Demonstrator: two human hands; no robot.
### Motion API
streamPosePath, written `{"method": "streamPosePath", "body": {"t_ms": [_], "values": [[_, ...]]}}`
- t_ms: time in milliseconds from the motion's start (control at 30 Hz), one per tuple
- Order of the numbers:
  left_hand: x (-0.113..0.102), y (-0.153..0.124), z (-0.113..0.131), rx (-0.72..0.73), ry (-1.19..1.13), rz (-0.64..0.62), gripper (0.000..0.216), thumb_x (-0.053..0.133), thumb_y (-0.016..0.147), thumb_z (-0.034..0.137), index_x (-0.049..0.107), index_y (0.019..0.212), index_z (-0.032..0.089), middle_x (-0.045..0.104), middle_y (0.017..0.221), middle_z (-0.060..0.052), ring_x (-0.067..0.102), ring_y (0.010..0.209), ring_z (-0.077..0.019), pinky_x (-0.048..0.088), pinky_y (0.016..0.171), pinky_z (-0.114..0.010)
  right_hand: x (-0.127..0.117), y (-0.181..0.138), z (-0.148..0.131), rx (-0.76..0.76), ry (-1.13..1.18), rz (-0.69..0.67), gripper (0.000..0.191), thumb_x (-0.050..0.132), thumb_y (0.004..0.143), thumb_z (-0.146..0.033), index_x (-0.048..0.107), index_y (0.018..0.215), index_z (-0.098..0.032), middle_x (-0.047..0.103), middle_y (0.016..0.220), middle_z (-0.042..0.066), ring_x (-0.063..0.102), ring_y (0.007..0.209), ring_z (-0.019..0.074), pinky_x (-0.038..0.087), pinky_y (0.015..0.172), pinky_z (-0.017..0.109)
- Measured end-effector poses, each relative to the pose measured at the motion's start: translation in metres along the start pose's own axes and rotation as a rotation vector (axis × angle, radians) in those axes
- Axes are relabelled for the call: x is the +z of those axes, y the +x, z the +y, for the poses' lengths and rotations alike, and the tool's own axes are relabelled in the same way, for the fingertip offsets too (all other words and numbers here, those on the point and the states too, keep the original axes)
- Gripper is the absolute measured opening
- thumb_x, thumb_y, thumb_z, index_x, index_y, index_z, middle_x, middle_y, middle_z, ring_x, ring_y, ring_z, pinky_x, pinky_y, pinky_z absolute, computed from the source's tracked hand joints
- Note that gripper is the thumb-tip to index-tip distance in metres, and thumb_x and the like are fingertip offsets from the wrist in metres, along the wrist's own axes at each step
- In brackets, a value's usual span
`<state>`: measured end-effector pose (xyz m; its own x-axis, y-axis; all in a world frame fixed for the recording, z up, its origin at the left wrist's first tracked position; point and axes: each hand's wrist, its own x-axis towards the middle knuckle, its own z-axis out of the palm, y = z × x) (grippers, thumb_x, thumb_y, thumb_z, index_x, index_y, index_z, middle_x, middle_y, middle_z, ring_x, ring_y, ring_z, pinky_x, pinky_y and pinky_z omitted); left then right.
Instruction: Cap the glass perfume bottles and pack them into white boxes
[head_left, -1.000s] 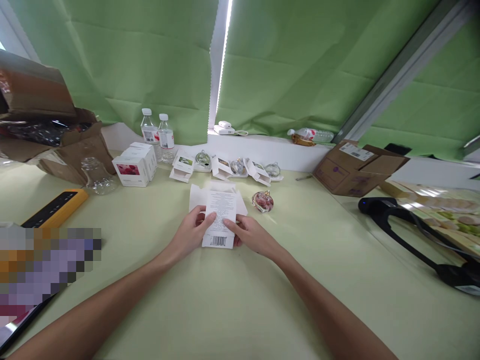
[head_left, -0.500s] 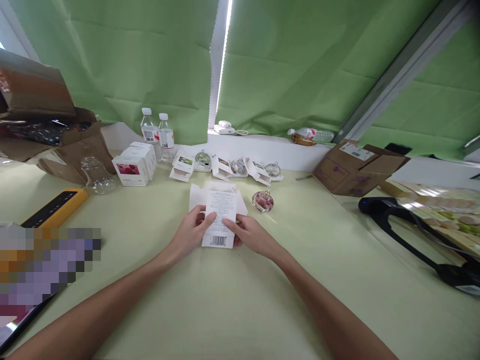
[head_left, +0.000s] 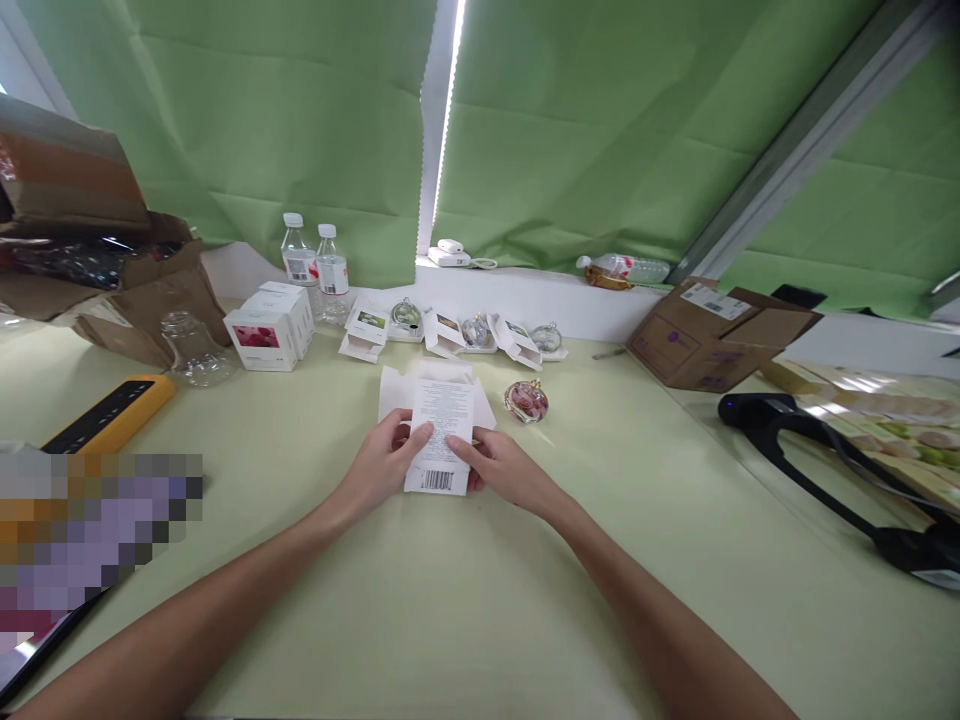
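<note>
Between both hands is a white printed cardboard box, its text and barcode panel facing me. My left hand grips its left side, thumb on the panel. On the right side my right hand does the same, with its fingers partly hidden behind the box. White flaps spread out at the box's far end. Just beyond my right hand lies a round glass ornament with pink contents and a gold-coloured top. Farther back, a row of opened small boxes stands beside clear ornaments on white trays.
Stacked white boxes, a clear glass jar and two water bottles stand at the back left. A yellow power strip lies left. Cardboard boxes are at far left and right, near a black curved device.
Almost nothing differs. Both hands keep the same hold on the white box; only the whole view has shifted very slightly.
</note>
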<state>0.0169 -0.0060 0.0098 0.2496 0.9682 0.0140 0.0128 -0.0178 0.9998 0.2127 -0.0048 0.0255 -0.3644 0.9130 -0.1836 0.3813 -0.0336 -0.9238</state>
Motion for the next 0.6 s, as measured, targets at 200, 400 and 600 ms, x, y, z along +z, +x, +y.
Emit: {"method": "streamPosePath", "body": {"t_ms": [200, 400, 600], "values": [[0.0004, -0.0008, 0.0007, 0.000, -0.003, 0.006, 0.045, 0.053, 0.085, 0.055, 0.055, 0.111, 0.018, 0.068, 0.103, -0.011, 0.067, 0.082, -0.0229, 0.057, 0.070, -0.037, 0.0005, -0.0014, -0.0032, -0.004, 0.008, 0.001, 0.048, 0.050, 0.088, -0.057, 0.061, 0.108, -0.015, 0.071, 0.096, 0.010, 0.069, 0.078, 0.0195, 0.058, 0.067, 0.029], [-0.0011, 0.0005, -0.0011, -0.009, -0.001, -0.002, 0.044, 0.053, 0.085, 0.054, 0.056, 0.111, 0.020, 0.069, 0.103, -0.009, 0.068, 0.081, -0.0223, 0.056, 0.069, -0.036, 0.0003, -0.0014, -0.0029, 0.006, -0.011, 0.004, 0.048, 0.050, 0.088, -0.058, 0.062, 0.107, -0.015, 0.071, 0.094, 0.009, 0.069, 0.076, 0.0192, 0.058, 0.066, 0.030], [-0.0008, 0.0009, -0.0033, -0.002, -0.001, -0.010, 0.042, 0.052, 0.086, 0.054, 0.055, 0.111, 0.020, 0.069, 0.100, -0.009, 0.067, 0.081, -0.0222, 0.056, 0.069, -0.036, 0.0001, -0.0004, 0.0003, 0.002, 0.010, 0.003, 0.050, 0.050, 0.087, -0.059, 0.061, 0.109, -0.015, 0.070, 0.097, 0.010, 0.069, 0.081, 0.0209, 0.059, 0.067, 0.031]]}}
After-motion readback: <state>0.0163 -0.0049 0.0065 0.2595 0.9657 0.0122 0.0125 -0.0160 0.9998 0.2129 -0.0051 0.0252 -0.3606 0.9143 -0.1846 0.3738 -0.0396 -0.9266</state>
